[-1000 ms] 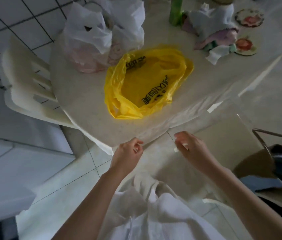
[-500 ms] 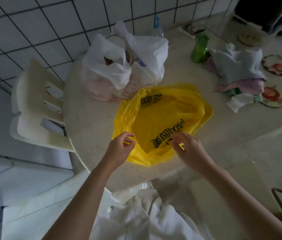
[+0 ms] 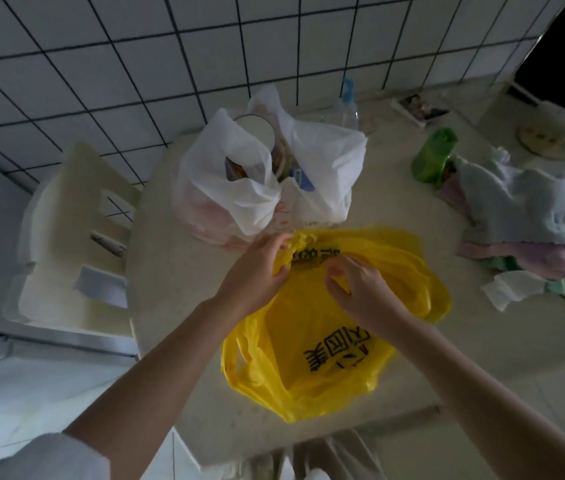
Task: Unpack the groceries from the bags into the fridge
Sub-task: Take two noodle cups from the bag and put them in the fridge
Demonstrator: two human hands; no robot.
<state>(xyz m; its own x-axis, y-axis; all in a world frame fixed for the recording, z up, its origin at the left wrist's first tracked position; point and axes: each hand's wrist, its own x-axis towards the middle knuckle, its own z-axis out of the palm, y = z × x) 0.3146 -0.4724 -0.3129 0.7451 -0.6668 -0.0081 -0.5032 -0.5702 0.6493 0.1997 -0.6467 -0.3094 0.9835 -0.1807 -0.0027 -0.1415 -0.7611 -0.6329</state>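
Note:
A yellow plastic bag point(image 3: 326, 358) with black printing lies flat on the round pale table point(image 3: 177, 306). My left hand point(image 3: 256, 271) pinches the bag's far rim, fingers curled into the yellow plastic. My right hand point(image 3: 360, 292) rests on the bag beside it, its fingers curled into a fold of the plastic. Just behind the yellow bag stands a white plastic bag point(image 3: 267, 178), open at the top, with a round lid and other packed items showing inside. What the yellow bag holds is hidden.
A cream plastic chair point(image 3: 76, 230) stands left of the table against the tiled wall point(image 3: 135, 64). A green bottle point(image 3: 435, 155), a clear bottle with a blue cap point(image 3: 345, 105), folded cloths point(image 3: 516, 216) and coasters lie on the right side.
Both hands rose from below the table edge and moved across the yellow bag to its far rim, where they now hold the plastic. The view tilted up toward the wall.

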